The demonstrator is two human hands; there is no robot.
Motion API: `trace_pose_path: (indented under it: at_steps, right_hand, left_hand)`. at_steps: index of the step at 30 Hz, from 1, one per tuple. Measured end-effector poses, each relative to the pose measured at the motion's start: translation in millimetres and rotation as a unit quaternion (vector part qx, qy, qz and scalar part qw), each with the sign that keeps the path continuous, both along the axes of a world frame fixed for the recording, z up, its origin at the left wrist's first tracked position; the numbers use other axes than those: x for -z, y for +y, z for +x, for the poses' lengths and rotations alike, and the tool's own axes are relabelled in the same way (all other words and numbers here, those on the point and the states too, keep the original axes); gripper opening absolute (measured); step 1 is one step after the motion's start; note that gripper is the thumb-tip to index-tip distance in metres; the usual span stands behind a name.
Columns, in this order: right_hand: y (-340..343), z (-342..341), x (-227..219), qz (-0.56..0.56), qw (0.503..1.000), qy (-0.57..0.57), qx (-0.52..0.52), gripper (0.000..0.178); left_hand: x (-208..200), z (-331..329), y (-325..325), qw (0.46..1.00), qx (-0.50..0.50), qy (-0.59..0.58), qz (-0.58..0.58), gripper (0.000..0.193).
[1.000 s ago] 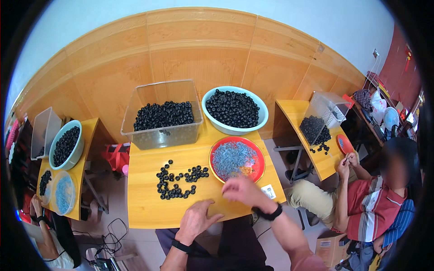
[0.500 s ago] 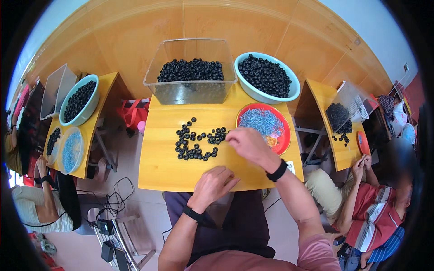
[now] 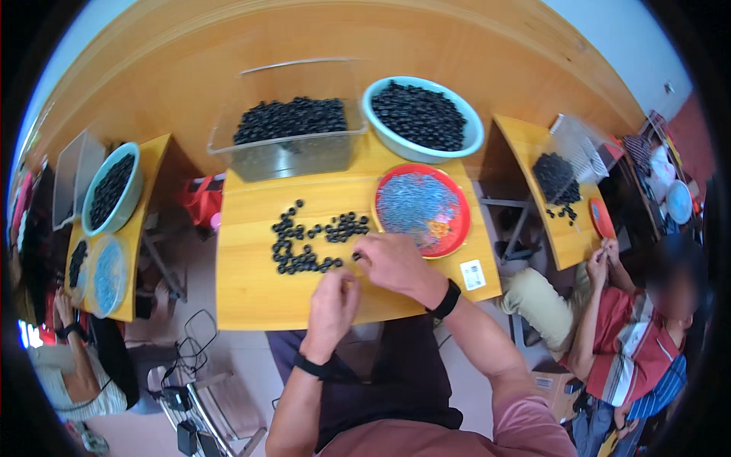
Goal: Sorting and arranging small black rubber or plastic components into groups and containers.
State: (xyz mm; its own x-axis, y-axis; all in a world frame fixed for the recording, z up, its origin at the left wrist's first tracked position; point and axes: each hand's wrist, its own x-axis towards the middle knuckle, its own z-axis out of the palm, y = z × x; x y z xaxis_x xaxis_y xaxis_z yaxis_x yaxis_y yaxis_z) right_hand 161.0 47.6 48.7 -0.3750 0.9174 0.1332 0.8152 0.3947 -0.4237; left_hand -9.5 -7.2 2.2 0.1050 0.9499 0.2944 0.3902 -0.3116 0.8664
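My right hand point(image 3: 392, 263) is over the yellow table, its fingertips pinching a small black round piece point(image 3: 357, 257), like a bead. Close beside it on the left is my left hand point(image 3: 335, 305), raised near the table's front edge with the fingers curled together; whether anything is in them I cannot make out. Just beyond both hands lie several loose black round pieces point(image 3: 286, 245) in a spread cluster, some showing a hole. A red plate point(image 3: 458, 238) to the right carries a heap of tiny blue-silver pieces point(image 3: 417, 199) and a few orange-yellow ones point(image 3: 439, 228).
At the table's back stand a clear plastic bin point(image 3: 293, 158) and a light-blue basin point(image 3: 478, 143), both full of black pieces. A white label point(image 3: 473, 275) sticks to the table's right side. People work at side tables, left point(image 3: 156, 175) and right point(image 3: 525, 145).
My right hand has drawn back from the cluster's right edge toward me, with a black piece in its fingertips. My left hand has lifted and turned, closer to it. The whole view has shifted slightly.
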Motion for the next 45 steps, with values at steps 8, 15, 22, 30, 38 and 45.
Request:
trace_pose_path:
  at_steps: [8, 15, 22, 30, 38, 45]
  right_hand:
    - [-40, 26, 1, -0.21, 0.95, 0.229, 0.009, 0.024]
    - [-39, 72, -10, 0.034, 0.984, 0.115, 0.135, 0.011]
    - [-16, 137, -6, 0.003, 0.984, -0.007, 0.181, 0.016]
    - [-9, 129, -7, -0.02, 0.977, -0.029, 0.213, 0.014]
    - [-13, 133, -17, 0.072, 0.977, -0.013, 0.202, 0.01]
    - [-5, 121, 7, 0.036, 0.991, 0.002, 0.132, 0.005]
  left_hand:
    - [-7, 3, 0, 0.993, 0.097, 0.004, 0.071, 0.024]
    - [-7, 1, -3, 0.997, 0.064, 0.032, 0.03, 0.017]
    - [-5, 2, -1, 0.997, 0.07, 0.026, 0.02, 0.017]
    - [-4, 1, -1, 0.997, 0.074, 0.026, 0.026, 0.017]
    - [-4, 0, -1, 0.996, 0.074, 0.027, 0.031, 0.019]
    - [-3, 0, -1, 0.997, 0.074, 0.024, 0.031, 0.019]
